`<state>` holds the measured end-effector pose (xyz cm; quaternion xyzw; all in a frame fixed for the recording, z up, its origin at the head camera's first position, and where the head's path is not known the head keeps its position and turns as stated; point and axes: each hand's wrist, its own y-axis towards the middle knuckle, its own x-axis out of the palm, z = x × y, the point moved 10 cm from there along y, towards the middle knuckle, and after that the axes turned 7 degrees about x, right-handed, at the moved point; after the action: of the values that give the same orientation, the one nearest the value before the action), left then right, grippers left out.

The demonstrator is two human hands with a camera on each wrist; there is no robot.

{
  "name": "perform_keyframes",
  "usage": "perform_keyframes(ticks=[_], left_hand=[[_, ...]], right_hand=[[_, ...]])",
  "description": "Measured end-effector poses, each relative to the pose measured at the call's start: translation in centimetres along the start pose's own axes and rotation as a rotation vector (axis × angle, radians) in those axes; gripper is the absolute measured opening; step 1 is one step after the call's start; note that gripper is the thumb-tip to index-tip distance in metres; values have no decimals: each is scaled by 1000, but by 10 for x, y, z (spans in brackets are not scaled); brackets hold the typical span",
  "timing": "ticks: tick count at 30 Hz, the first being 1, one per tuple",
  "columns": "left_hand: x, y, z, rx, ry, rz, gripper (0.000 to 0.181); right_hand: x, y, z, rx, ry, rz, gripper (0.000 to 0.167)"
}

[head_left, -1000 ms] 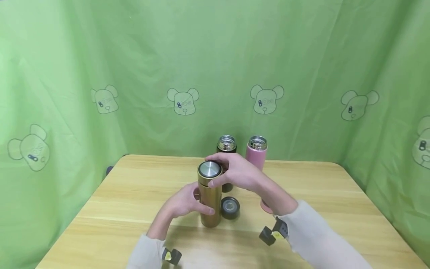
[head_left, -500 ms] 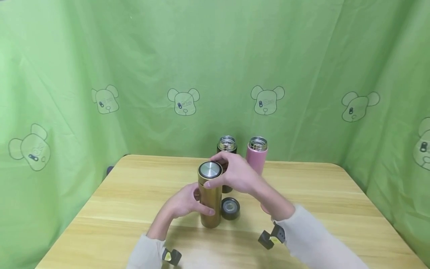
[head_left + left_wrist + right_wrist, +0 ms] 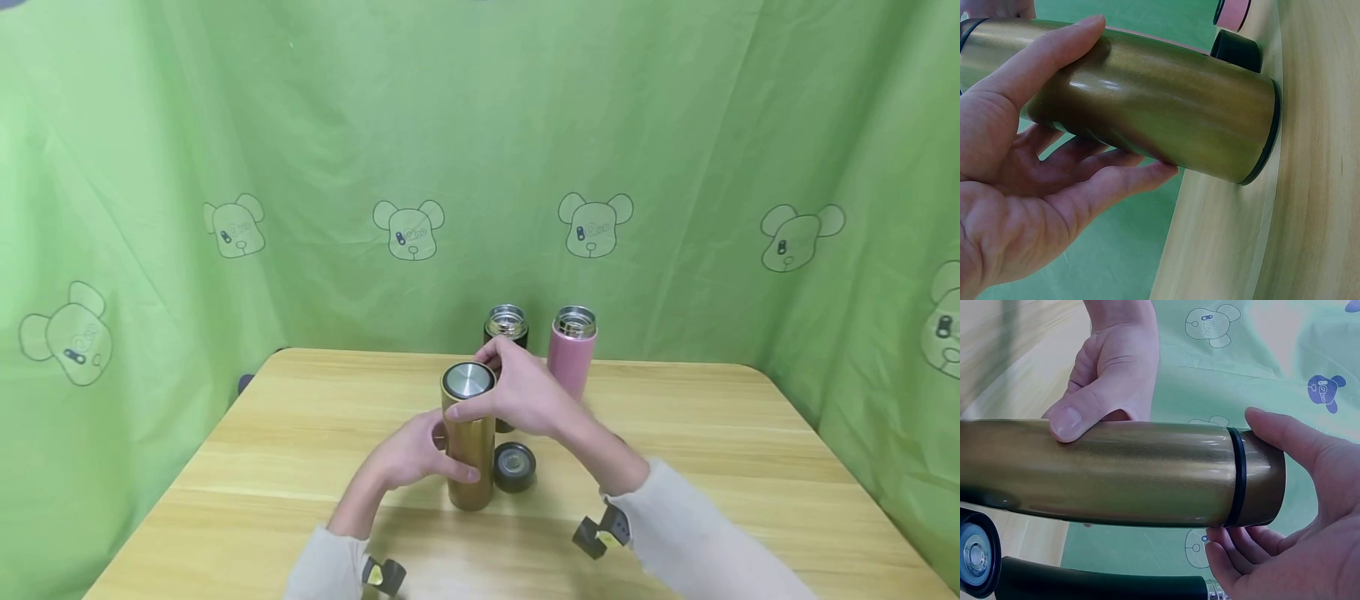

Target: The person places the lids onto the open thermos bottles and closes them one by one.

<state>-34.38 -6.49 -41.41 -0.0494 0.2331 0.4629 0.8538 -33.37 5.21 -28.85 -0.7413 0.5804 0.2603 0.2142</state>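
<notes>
A gold thermos flask (image 3: pixel 471 442) stands upright on the table, its gold cap (image 3: pixel 1264 478) seated on top with a silver disc in the middle. My left hand (image 3: pixel 412 450) grips the flask's body from the left, thumb across the front. Around the cap curls my right hand (image 3: pixel 528 396), the thumb on its near side and the fingers on the far side. In the right wrist view a black ring (image 3: pixel 1237 478) lies between cap and body. Close to the right of the flask's base is a dark lid (image 3: pixel 514 467).
Behind the right hand stands an uncapped dark flask (image 3: pixel 507 323), partly hidden. An uncapped pink flask (image 3: pixel 572 354) stands to its right. A pink lid (image 3: pixel 1234 14) shows in the left wrist view. Green curtains (image 3: pixel 480 150) enclose the wooden table (image 3: pixel 712 467).
My right hand has turned around the cap, its thumb sliding leftward across the front and the forearm shifting slightly left. The left hand and flask stay in place.
</notes>
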Motion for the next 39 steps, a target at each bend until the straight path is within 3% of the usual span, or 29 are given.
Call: perform_keyframes(ticks=[21,32,39], left_hand=[[0,-1,0,0,-15,0,78],[1,-1,1,4,-8,-5,74],[0,-1,1,1,-22,-2,72]], right_hand=[[2,-2,-3,-40,20,-6,73],[2,-4,0,-38,86,-101,87],[2,-7,-9,-99,107,-193,79]])
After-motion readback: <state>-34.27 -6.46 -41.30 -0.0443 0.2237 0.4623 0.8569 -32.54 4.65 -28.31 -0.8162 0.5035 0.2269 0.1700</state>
